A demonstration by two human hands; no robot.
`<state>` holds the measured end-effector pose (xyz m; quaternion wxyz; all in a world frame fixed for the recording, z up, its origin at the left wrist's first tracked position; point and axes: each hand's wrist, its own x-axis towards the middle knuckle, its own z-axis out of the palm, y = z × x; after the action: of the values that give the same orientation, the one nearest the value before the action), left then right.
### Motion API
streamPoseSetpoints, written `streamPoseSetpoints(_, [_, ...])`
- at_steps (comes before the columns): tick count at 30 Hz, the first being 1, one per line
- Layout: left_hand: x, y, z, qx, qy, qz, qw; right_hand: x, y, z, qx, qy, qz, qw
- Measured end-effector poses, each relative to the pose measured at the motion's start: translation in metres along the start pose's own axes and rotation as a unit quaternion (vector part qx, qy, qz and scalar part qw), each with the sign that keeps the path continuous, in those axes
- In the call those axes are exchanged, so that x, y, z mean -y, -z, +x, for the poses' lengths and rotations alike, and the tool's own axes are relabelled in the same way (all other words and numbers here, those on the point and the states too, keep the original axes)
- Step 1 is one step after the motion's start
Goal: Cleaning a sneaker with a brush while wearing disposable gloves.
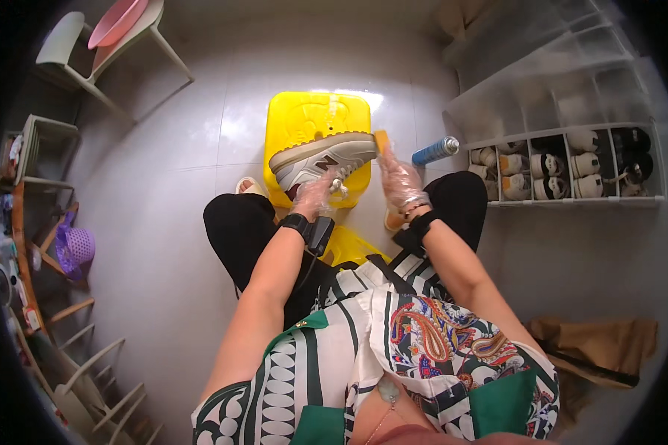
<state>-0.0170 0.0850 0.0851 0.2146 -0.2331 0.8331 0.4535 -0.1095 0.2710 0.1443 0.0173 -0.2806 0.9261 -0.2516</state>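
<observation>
A grey-and-white New Balance sneaker (306, 167) is tilted on its side above a yellow plastic stool (317, 111), its sole facing away from me. My left hand (314, 194), in a clear plastic glove, grips it near the laces and collar. In my right hand (402, 181), gloved the same way, is a yellow-orange sponge (381, 142), which meets the toe end of the sole. Part of the sneaker's opening is hidden behind my left hand. To the right of the stool, a blue spray can (435, 151) lies on the floor.
On the right stands a clear-fronted shoe rack (562, 201) with several pairs of shoes. A brown bag (595, 350) lies below it. A chair (170, 53) bearing a pink basin (117, 22) is at upper left. Along the left are a purple basket (78, 246) and a wooden table edge (22, 250).
</observation>
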Motion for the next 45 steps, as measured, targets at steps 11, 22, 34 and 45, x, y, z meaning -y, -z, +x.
streamPoseSetpoints(11, [-0.02,0.017,-0.024,-0.016,-0.16,0.065,0.985,0.041,0.038,0.022,0.15,0.112,-0.165,0.968])
streamPoseSetpoints(22, [0.036,-0.049,0.026,-0.122,-0.177,-0.207,0.954,0.149,-0.025,0.058,0.262,0.294,-0.117,0.912])
streamPoseSetpoints(34, [-0.018,0.002,-0.011,0.082,0.03,-0.373,0.924,0.11,0.041,0.072,0.242,0.284,-0.046,0.927])
streamPoseSetpoints(45, [-0.023,0.014,-0.022,0.029,-0.09,-0.159,0.983,0.101,0.093,0.071,0.393,0.088,-0.264,0.877])
